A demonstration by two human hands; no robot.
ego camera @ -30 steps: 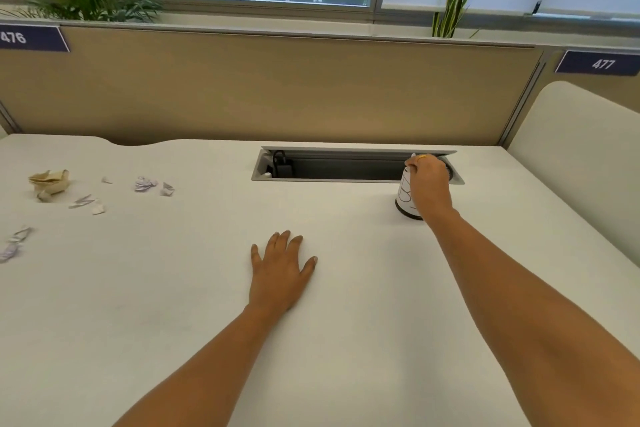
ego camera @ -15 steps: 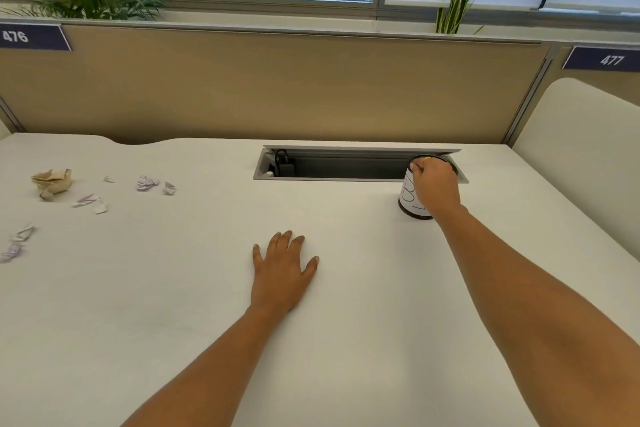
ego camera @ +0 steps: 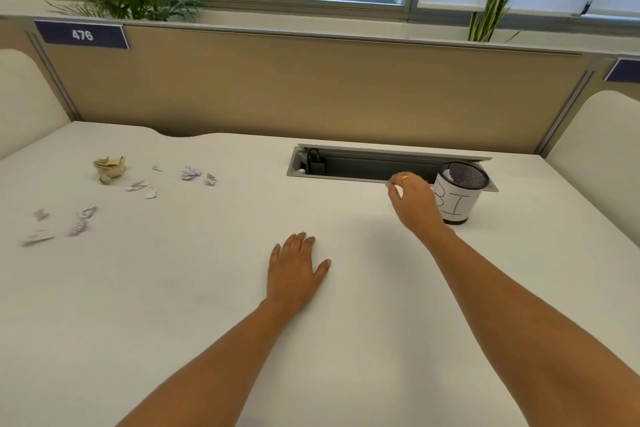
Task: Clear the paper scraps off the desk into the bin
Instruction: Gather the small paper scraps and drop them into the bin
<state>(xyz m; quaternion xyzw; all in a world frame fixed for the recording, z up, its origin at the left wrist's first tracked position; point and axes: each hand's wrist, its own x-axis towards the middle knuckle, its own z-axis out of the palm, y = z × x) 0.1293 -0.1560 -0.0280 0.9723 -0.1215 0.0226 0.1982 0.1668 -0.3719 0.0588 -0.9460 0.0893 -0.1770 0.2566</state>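
Scraps (ego camera: 138,185) litter desk left — right hand (ego camera: 414,204) loosely curled, empty, beside bin (ego camera: 460,196).

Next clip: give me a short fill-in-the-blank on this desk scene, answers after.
1. The left hand lies ____ on the desk.
2. The mesh bin stands to the ____ of the right hand.
3. The paper scraps lie on the desk's ____ side.
4. The partition label reads ____.

Missing words: flat; right; left; 476
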